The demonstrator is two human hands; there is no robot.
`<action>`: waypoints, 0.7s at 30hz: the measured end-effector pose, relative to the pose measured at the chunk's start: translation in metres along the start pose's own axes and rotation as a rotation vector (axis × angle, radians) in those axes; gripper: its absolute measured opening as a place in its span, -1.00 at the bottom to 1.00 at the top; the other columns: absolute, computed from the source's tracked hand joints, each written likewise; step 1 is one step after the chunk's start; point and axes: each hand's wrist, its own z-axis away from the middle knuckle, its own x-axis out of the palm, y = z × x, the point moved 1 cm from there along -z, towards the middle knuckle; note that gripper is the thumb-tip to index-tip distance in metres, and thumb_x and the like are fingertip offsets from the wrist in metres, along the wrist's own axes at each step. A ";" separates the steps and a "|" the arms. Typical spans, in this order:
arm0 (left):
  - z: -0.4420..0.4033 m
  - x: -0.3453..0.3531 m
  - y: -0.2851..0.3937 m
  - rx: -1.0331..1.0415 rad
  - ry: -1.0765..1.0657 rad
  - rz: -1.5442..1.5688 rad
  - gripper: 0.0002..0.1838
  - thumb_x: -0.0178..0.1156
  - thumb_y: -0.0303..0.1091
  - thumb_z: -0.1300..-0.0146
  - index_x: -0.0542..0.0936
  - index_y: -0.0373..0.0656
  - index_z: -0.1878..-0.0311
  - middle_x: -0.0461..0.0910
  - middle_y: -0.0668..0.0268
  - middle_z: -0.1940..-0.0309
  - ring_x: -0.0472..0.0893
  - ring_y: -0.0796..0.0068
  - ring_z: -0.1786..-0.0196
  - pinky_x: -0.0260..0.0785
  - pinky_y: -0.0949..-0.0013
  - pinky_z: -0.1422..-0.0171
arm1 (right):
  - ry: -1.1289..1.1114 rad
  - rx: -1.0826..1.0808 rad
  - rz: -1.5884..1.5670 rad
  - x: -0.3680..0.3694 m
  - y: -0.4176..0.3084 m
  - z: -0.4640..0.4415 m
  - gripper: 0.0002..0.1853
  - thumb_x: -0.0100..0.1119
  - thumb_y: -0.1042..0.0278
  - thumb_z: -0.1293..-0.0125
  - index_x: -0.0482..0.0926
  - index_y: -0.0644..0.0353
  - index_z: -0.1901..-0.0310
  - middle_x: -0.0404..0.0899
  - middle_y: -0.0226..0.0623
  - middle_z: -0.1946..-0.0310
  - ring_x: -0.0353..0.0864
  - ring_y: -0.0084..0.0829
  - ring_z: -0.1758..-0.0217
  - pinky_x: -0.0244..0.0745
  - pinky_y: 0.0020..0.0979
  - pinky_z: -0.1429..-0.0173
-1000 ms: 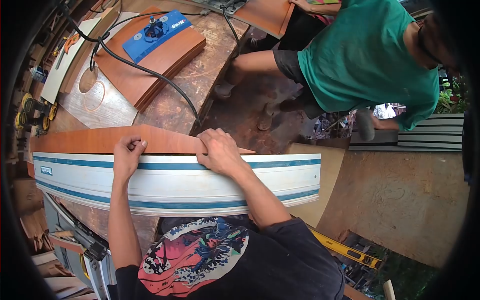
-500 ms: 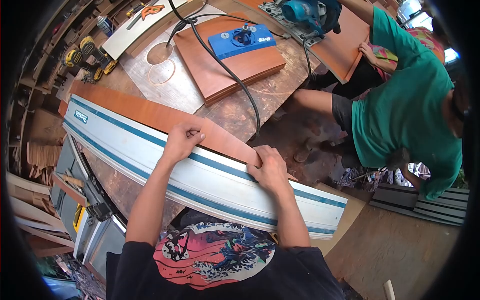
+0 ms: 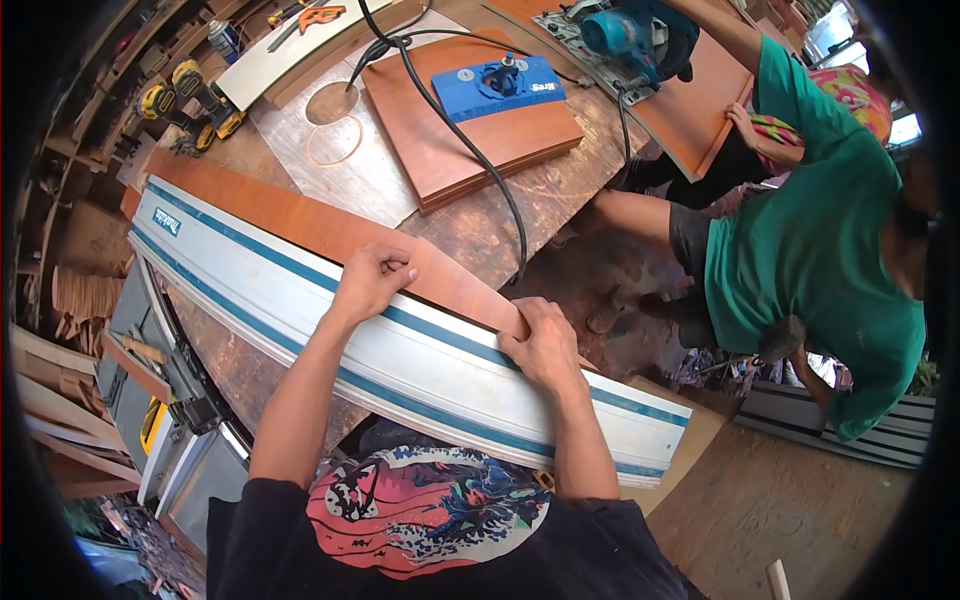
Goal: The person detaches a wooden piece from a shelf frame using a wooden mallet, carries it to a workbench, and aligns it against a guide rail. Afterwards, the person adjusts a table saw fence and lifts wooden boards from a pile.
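A long white guide rail (image 3: 430,350) with teal stripes lies slantwise across the bench in front of me, over a reddish-brown board (image 3: 290,220) whose far part shows beyond the rail. My left hand (image 3: 372,280) rests at the rail's far edge, its fingers curled together near the board; what they hold, if anything, is too small to tell. To the right, my right hand (image 3: 543,340) lies over the rail's far edge and the board's narrowing end, with its thumb apart from the fingers on the rail.
A blue jig (image 3: 498,88) sits on stacked brown panels (image 3: 430,150), crossed by a black cable (image 3: 480,160). Yellow drills (image 3: 190,105) stand back left. A person in green (image 3: 820,230) reaches to a circular saw (image 3: 625,45); another person's hand holds the panel beneath it.
The view has swung, so the rail now slants down to the right and the circular saw shows fully. Both my hands keep their places on the rail and board.
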 end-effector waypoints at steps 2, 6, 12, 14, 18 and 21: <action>-0.003 0.001 -0.004 -0.008 -0.008 0.026 -0.62 0.49 -0.31 -0.24 0.71 -0.45 0.04 0.72 0.10 0.20 0.70 0.37 0.15 0.56 0.32 -0.01 | 0.003 -0.002 -0.009 0.002 0.001 -0.001 -0.53 0.33 0.28 -0.09 0.70 0.28 -0.06 0.69 -0.08 -0.02 0.62 -0.04 -0.12 0.52 -0.14 -0.28; 0.000 0.000 0.001 -0.024 -0.016 0.025 -0.62 0.48 -0.29 -0.24 0.71 -0.44 0.04 0.71 0.09 0.19 0.71 0.37 0.15 0.56 0.33 -0.02 | 0.004 -0.009 -0.013 0.001 0.000 0.001 -0.54 0.34 0.28 -0.08 0.70 0.28 -0.05 0.69 -0.09 -0.02 0.62 -0.04 -0.12 0.52 -0.14 -0.28; 0.000 -0.004 0.004 -0.042 -0.039 -0.039 -0.62 0.49 -0.25 -0.23 0.73 -0.38 0.03 0.74 0.08 0.20 0.73 0.31 0.14 0.56 0.29 -0.04 | -0.016 -0.015 -0.002 0.000 0.001 0.000 -0.53 0.38 0.28 -0.09 0.68 0.27 -0.07 0.69 -0.10 -0.06 0.60 -0.03 -0.15 0.53 -0.12 -0.27; 0.002 -0.002 -0.002 0.006 0.011 -0.014 -0.69 0.50 -0.30 -0.21 0.77 -0.33 0.08 0.73 0.11 0.27 0.71 0.35 0.24 0.55 0.31 0.07 | -0.027 -0.023 0.003 0.002 0.002 0.000 -0.52 0.39 0.28 -0.08 0.68 0.27 -0.07 0.69 -0.10 -0.06 0.60 -0.03 -0.16 0.53 -0.12 -0.27; -0.001 -0.004 -0.005 0.005 -0.024 -0.001 -0.61 0.49 -0.25 -0.24 0.74 -0.36 0.00 0.75 0.07 0.18 0.74 0.26 0.13 0.57 0.26 -0.05 | -0.046 -0.016 0.001 0.000 0.000 -0.003 -0.51 0.40 0.28 -0.07 0.69 0.28 -0.06 0.69 -0.09 -0.06 0.61 -0.03 -0.15 0.53 -0.12 -0.27; -0.001 -0.007 -0.001 -0.034 -0.060 0.016 -0.62 0.49 -0.25 -0.25 0.74 -0.36 -0.01 0.74 0.08 0.17 0.73 0.25 0.11 0.56 0.27 -0.06 | -0.048 -0.020 -0.006 0.000 0.001 -0.004 -0.51 0.41 0.27 -0.06 0.69 0.29 -0.05 0.70 -0.09 -0.05 0.61 -0.03 -0.14 0.53 -0.12 -0.27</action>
